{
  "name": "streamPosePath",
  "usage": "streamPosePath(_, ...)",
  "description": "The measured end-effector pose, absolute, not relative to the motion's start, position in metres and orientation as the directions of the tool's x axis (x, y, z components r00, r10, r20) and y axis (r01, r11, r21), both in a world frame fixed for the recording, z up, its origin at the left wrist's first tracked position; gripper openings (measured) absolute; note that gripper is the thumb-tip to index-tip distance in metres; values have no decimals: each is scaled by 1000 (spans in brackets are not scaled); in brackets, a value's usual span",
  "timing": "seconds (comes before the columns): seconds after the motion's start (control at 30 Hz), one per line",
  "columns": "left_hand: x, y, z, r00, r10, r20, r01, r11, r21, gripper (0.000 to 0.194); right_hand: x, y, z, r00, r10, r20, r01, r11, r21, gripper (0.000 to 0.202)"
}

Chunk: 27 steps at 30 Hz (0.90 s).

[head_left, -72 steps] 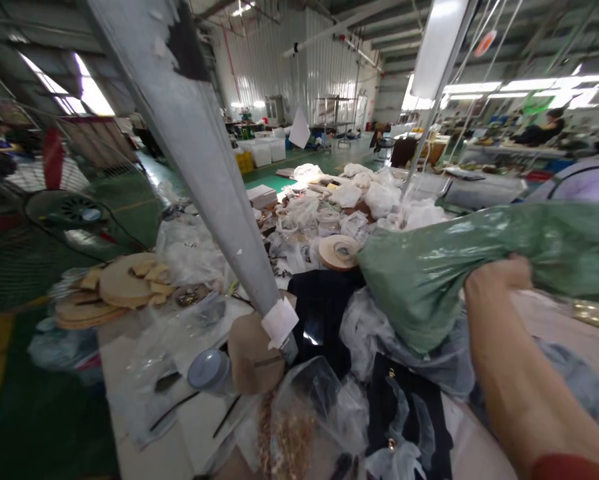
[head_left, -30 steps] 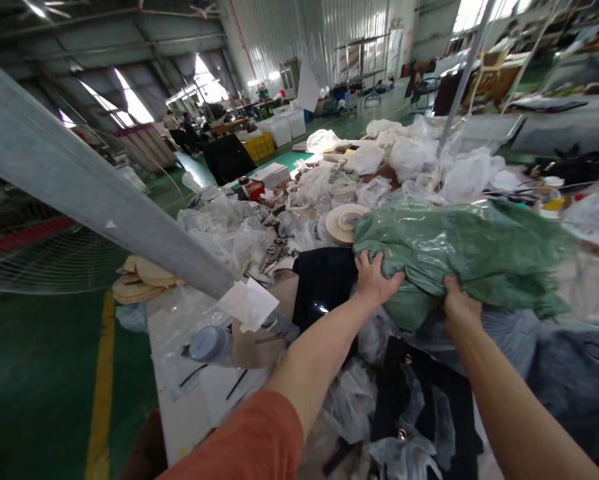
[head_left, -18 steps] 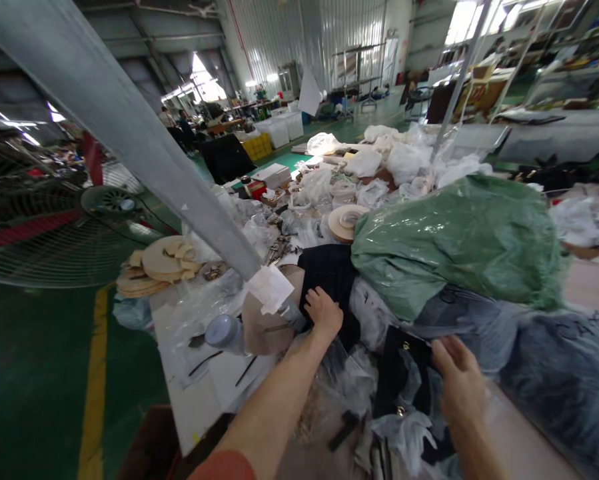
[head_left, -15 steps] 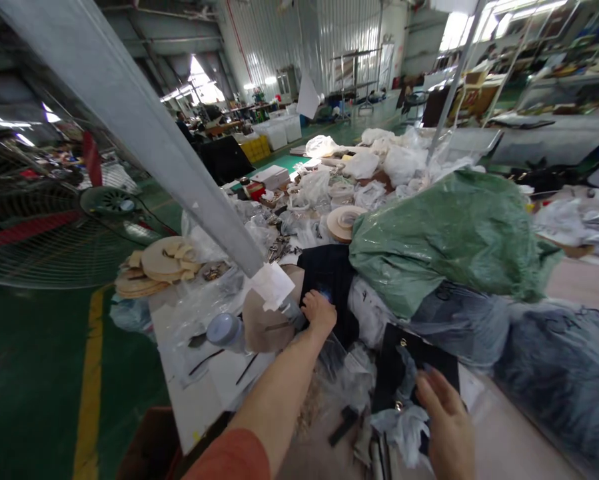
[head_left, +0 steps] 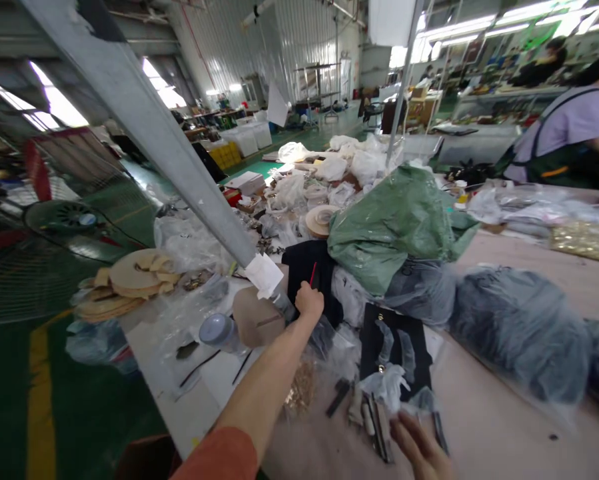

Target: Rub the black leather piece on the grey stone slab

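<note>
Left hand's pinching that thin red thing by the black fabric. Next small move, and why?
Probably lift the red stick straight up and toward the body: the left hand is already closed on its lower end, and it stands upright against the black fabric, with the right hand open near the table edge.

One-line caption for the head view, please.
Left hand pinches a thin red stick over black fabric; right hand rests open beside a green bag.
</note>
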State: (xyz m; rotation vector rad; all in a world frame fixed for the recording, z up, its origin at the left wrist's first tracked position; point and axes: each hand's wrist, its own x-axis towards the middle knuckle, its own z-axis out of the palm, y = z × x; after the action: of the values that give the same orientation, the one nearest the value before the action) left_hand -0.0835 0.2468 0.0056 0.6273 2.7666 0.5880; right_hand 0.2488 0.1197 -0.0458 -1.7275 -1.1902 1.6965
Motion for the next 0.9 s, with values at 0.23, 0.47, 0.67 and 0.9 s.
streamPosePath(0.23, -8, 162, 64, -615, 747, -253, -18, 307, 952, 21, 165, 154, 41, -199, 876, -440, -239, -479, -845, 66)
streamPosePath(0.47, 56, 53, 88, -122, 838, -531, -669, 326, 668, 49, 150, 108, 80, -509, 700, -500, -543, -712, -444, 53)
streamPosePath(0.67, 46, 21, 88, -49, 868, -494, -651, 347, 675, 45, 151, 63, 83, -438, 721, -537, -652, -666, -362, 43)
streamPosePath(0.9, 33, 1, 100, 37, 897, -440, -621, 366, 693, 46, 141, 44, 97, -356, 755, -550, -731, -592, -340, 38)
